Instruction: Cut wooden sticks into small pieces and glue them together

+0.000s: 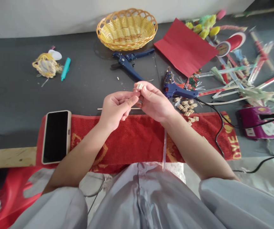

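Note:
Between the thumb and fingers of my right hand [156, 103] is a small cream-coloured bundle of short stick pieces [140, 86]. My left hand [115, 108] is closed in a pinch right beside it, its fingertips meeting the right fingers; whatever it grips is hidden. Both hands are raised above the near edge of the grey table, over a red towel [137, 136]. A thin pale stick [100, 109] passes behind them. Several similar little bundles [186, 107] lie in a heap to the right of my right hand, below a blue glue gun [179, 91].
Blue-handled cutters [129, 66] lie beyond my hands, near a wicker basket [127, 45] and red paper [183, 46]. A phone [57, 136] rests at left. Thread spool [232, 44], straws and a purple power socket [258, 122] with black cords crowd the right side.

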`<state>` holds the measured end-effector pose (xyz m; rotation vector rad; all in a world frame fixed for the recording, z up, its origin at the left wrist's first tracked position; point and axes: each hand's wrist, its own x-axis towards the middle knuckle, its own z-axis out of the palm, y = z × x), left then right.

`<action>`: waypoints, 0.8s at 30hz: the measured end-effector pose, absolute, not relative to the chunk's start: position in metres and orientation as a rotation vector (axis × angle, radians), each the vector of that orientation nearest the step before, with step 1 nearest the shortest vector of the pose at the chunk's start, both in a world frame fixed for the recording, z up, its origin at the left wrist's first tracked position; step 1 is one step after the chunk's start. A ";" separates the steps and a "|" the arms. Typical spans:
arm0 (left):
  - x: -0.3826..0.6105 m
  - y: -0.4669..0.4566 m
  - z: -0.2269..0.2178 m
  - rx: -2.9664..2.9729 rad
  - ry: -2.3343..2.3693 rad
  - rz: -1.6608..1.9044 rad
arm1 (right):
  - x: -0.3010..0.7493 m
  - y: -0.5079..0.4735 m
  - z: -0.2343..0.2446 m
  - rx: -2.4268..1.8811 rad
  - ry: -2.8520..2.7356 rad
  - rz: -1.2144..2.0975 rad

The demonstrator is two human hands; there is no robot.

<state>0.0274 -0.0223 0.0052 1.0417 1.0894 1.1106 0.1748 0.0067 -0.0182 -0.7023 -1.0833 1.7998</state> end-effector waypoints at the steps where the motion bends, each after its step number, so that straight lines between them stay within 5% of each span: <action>1: 0.028 -0.023 0.005 1.028 1.082 1.108 | 0.174 0.006 -0.019 -0.704 -1.079 1.817; 24: 0.025 -0.015 0.004 0.938 1.161 1.172 | 0.172 0.005 -0.024 -0.648 -1.091 1.808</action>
